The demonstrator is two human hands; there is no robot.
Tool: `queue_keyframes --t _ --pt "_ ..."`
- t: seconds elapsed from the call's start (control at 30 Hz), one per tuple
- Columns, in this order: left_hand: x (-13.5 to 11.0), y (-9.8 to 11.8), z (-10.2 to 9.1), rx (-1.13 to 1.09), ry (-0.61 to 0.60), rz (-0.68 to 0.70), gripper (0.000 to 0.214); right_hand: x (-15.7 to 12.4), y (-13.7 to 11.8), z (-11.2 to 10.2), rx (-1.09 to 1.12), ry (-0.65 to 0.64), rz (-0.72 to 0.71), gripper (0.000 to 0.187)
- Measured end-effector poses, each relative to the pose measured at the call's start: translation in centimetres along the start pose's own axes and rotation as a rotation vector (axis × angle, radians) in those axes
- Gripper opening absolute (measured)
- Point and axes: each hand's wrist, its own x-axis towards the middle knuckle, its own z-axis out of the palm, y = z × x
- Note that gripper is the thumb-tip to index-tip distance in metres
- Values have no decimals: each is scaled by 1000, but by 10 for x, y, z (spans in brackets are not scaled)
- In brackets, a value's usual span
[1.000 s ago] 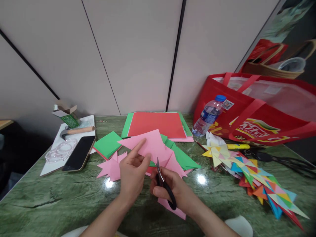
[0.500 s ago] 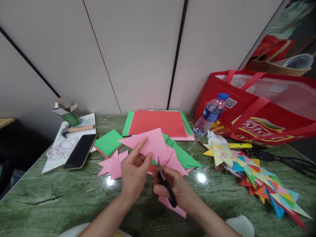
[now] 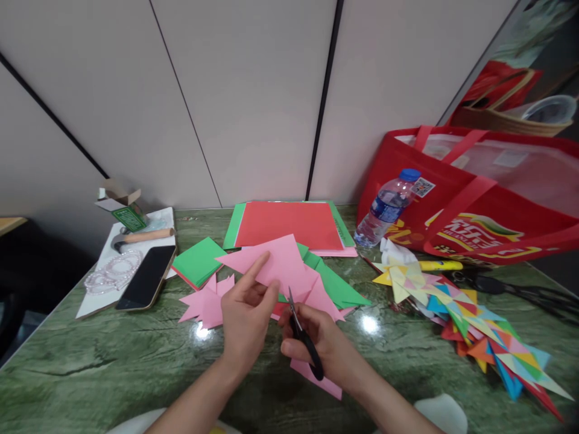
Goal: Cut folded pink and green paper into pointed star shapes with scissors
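Your left hand (image 3: pixel 246 313) pinches this pointed pink paper sheet (image 3: pixel 284 258), seemingly to steady it; your right hand (image 3: pixel 329 345) grips black-handled metal scissors (image 3: pixel 308 342)!

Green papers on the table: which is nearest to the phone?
The green square beside the phone, left of the left hand; other green papers lie farther right.

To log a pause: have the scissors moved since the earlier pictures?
No, not visibly: judged against the red sheet behind, the scissors show no clear shift.
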Motion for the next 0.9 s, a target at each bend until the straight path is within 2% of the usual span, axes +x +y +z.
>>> queue_keyframes --t 0.3,0.9 --pt "-1 1 0 -10 -2 -10 47 -1 -3 1 9 7 4 45" --pt "-2 -1 0 -31 -7 2 45 0 0 1 -3 27 -9 40"
